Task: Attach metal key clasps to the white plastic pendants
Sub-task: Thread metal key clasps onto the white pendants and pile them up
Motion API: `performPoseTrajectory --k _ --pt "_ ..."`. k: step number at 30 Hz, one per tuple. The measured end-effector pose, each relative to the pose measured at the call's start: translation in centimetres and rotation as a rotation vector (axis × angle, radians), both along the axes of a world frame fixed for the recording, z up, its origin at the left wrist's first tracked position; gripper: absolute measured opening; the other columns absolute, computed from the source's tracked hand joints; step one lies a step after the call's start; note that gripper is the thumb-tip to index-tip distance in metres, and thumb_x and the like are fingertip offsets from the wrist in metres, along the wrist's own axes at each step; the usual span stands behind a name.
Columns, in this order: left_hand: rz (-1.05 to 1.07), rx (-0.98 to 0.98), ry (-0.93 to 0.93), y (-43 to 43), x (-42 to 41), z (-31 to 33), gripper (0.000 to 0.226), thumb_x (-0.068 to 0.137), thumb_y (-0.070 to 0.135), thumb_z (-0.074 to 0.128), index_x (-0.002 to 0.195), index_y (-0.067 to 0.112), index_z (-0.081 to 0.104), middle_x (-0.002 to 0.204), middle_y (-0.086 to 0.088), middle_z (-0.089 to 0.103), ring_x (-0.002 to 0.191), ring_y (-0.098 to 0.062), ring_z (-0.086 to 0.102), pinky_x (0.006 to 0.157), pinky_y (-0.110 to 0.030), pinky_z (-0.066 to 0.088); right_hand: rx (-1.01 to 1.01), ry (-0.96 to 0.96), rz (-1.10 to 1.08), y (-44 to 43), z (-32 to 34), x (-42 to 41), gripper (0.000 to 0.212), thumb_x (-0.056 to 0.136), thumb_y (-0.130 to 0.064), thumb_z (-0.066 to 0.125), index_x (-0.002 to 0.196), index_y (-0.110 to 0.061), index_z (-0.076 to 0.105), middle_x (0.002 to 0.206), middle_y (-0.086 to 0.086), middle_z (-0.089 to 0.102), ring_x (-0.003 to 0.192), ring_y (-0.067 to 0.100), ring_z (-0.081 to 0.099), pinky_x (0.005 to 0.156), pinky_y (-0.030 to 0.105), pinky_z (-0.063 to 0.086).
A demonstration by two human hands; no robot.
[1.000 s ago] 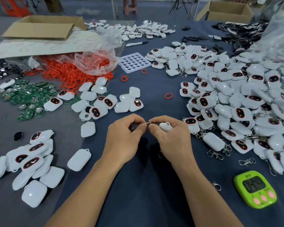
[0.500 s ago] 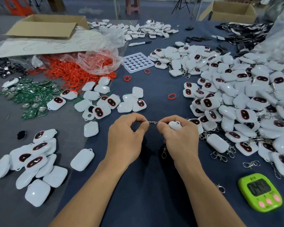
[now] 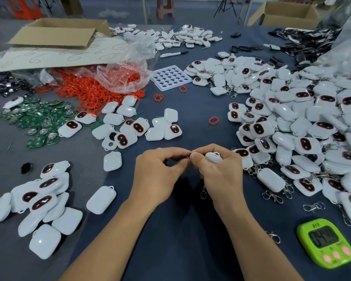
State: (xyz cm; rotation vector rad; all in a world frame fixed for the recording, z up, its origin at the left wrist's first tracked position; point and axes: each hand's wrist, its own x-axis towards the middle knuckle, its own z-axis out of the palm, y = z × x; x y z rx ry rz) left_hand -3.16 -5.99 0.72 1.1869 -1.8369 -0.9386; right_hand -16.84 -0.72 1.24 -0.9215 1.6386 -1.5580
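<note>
My right hand (image 3: 221,175) grips a white plastic pendant (image 3: 213,157), its loop end peeking out above the fingers. My left hand (image 3: 160,173) pinches the small metal ring (image 3: 189,154) of a key clasp right where both thumbs meet. The clasp's hook (image 3: 203,192) dangles below my right palm. Loose metal clasps (image 3: 272,196) lie on the blue cloth to the right. Bare white pendants (image 3: 100,199) lie at the left.
A big heap of pendants with clasps (image 3: 292,122) fills the right side. A green timer (image 3: 325,245) sits at the front right. Red rubber rings (image 3: 89,92), green circuit boards (image 3: 39,120), a white tray (image 3: 170,77) and a cardboard box (image 3: 59,33) lie beyond.
My hands have stayed together at the centre; the thumbs have closed up over the ring, and the clasp hook now hangs below my right hand.
</note>
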Motion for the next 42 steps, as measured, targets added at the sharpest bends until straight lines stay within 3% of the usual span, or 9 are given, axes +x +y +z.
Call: performPoseTrajectory --k 3,7,9,14,21,25,33,39,42 --pt "0.05 0.009 0.033 0.0 0.0 0.0 0.029 0.08 0.024 0.083 0.085 0.052 0.076 0.08 0.028 0.073 0.071 -0.004 0.066 0.062 -0.014 0.05 0.017 0.02 0.028 0.0 0.1 0.0 0.022 0.085 -0.006 0.078 0.07 -0.022 0.078 0.062 -0.007 0.068 0.058 0.003 0.058 0.056 0.017 0.046" --pt "0.102 -0.101 0.016 0.1 0.0 0.2 0.03 0.079 0.021 0.084 0.081 0.049 0.075 0.093 0.035 0.068 0.1 0.007 0.062 0.083 -0.004 0.042 0.039 0.072 0.036 0.2 0.1 -0.1 0.021 0.084 -0.007 0.077 0.071 -0.024 0.077 0.064 -0.008 0.069 0.058 0.003 0.059 0.056 0.018 0.046" --pt "0.119 -0.137 -0.007 0.2 0.0 0.1 0.032 0.08 0.019 0.083 0.078 0.05 0.073 0.096 0.038 0.066 0.104 0.006 0.061 0.086 -0.006 0.042 0.027 0.159 0.018 0.3 0.1 0.2 0.021 0.082 -0.009 0.078 0.072 -0.026 0.077 0.068 -0.01 0.072 0.06 0.002 0.062 0.057 0.014 0.047" --pt "0.171 -0.074 -0.031 0.5 -0.1 0.0 0.027 0.082 0.03 0.079 0.087 0.056 0.072 0.093 0.031 0.067 0.093 0.009 0.063 0.075 -0.006 0.044 0.025 0.253 -0.001 0.3 -0.2 0.7 0.022 0.083 -0.01 0.079 0.072 -0.028 0.076 0.069 -0.013 0.073 0.064 0.004 0.067 0.059 0.013 0.049" --pt "0.036 0.018 0.008 0.1 -0.1 0.2 0.027 0.082 0.025 0.079 0.083 0.051 0.076 0.078 0.028 0.072 0.063 0.003 0.063 0.054 -0.005 0.041 -0.027 0.067 -0.052 0.0 0.0 0.2 0.024 0.084 0.0 0.074 0.074 -0.022 0.077 0.073 -0.006 0.075 0.068 0.005 0.067 0.064 0.014 0.051" --pt "0.014 0.02 0.028 0.2 0.0 0.4 0.025 0.08 0.026 0.08 0.081 0.051 0.075 0.076 0.026 0.072 0.055 0.003 0.054 0.051 -0.006 0.038 -0.05 -0.013 -0.002 -0.1 0.1 0.0 0.024 0.086 0.002 0.071 0.074 -0.018 0.077 0.068 -0.002 0.072 0.062 0.006 0.063 0.057 0.016 0.047" --pt "-0.011 0.092 0.082 0.0 0.1 0.4 0.017 0.073 0.029 0.075 0.075 0.046 0.075 0.069 0.018 0.072 0.053 0.001 0.053 0.052 -0.012 0.042 -0.027 0.016 0.087 0.1 0.2 -0.1 0.027 0.088 0.003 0.071 0.074 -0.019 0.077 0.066 -0.004 0.07 0.059 0.005 0.061 0.054 0.015 0.045" --pt "-0.048 0.136 0.114 -0.1 0.2 0.3 0.008 0.066 0.035 0.071 0.071 0.04 0.076 0.065 0.011 0.07 0.054 -0.008 0.05 0.052 -0.025 0.042 -0.021 0.012 0.134 0.3 0.3 -0.4 0.028 0.088 0.003 0.07 0.071 -0.018 0.076 0.062 -0.004 0.067 0.055 0.006 0.057 0.053 0.014 0.043" --pt "-0.046 0.15 0.115 0.0 0.2 0.2 0.009 0.066 0.029 0.072 0.069 0.036 0.076 0.06 0.012 0.066 0.052 -0.003 0.048 0.051 -0.017 0.039 -0.017 0.02 0.188 0.4 0.4 -0.6 0.029 0.088 0.003 0.07 0.07 -0.019 0.076 0.062 -0.005 0.068 0.055 0.004 0.058 0.053 0.013 0.044"
